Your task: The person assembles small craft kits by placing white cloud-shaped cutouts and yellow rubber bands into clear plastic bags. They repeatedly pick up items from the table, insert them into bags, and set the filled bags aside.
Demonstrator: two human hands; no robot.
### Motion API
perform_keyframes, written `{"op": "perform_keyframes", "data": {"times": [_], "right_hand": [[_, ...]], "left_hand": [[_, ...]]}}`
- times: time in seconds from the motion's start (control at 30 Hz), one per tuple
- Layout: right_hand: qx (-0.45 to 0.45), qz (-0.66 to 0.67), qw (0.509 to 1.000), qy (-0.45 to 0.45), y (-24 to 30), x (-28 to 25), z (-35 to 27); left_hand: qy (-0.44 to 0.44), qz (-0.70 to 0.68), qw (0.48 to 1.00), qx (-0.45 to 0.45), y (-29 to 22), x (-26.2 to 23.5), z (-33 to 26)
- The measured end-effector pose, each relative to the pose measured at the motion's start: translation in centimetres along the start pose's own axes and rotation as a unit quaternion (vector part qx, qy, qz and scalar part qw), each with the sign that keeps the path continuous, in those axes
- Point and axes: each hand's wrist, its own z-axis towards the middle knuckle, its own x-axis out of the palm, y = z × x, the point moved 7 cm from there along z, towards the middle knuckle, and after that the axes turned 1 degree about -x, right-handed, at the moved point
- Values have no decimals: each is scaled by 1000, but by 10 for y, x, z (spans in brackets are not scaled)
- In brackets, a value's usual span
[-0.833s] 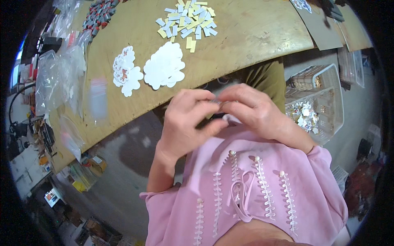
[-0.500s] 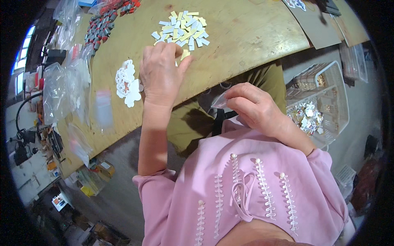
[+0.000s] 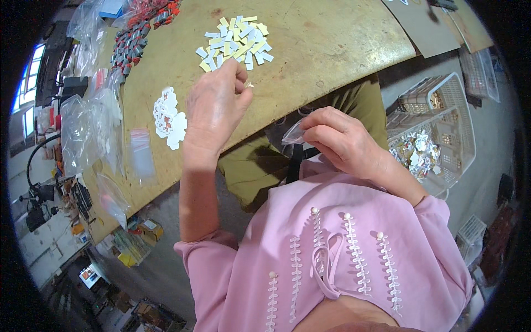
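Observation:
My left hand [image 3: 217, 104] is over the table, thumb and forefinger pinched on a small pale yellow piece [image 3: 249, 85]; only its tip shows. Just beyond lies a loose pile of small yellow and white rectangular strips [image 3: 235, 41]. White scalloped paper cutouts [image 3: 170, 119] with small brown pictures lie left of that wrist. Close to my lap, beyond the table's near edge, my right hand [image 3: 340, 138] is closed on a small clear plastic bag [image 3: 293, 134]. The bag's opening faces left; whether anything is inside, I cannot tell.
On the wooden table [image 3: 310, 50], a stack of clear zip bags [image 3: 142, 155] and larger plastic bags [image 3: 77, 133] lie left. Grey and red small parts [image 3: 130, 47] are heaped at the far left. To my right stands a white plastic basket [image 3: 467, 138] holding shiny cutouts [image 3: 417, 157].
My left hand has drawn back a little from the strips with the small yellow piece in its pinch. The right hand keeps the bag, shifted only slightly.

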Motion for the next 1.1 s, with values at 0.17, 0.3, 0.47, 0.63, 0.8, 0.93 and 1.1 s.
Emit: {"op": "perform_keyframes", "data": {"times": [0.17, 0.3, 0.47, 0.63, 0.8, 0.93, 1.1], "right_hand": [[5, -3, 1000, 2, -1, 1, -1], [-4, -10, 1000, -16, 1, 1, 1], [-16, -27, 999, -9, 5, -2, 4], [-57, -46, 997, -36, 16, -1, 13], [-87, -63, 994, -35, 26, 2, 19], [-91, -65, 994, -20, 28, 4, 22], [-72, -61, 996, 10, 29, 3, 25]], "left_hand": [[5, -30, 999, 10, 0, -2, -1], [-25, -28, 996, 83, -2, -3, -2], [-24, -76, 995, 66, -12, -4, -11], [-60, -410, 910, 9, -24, -2, -63], [-161, -252, 951, 81, -44, 4, -95], [-191, -222, 952, 85, -39, -2, -99], [-183, -207, 961, 36, -7, -13, -108]]}}
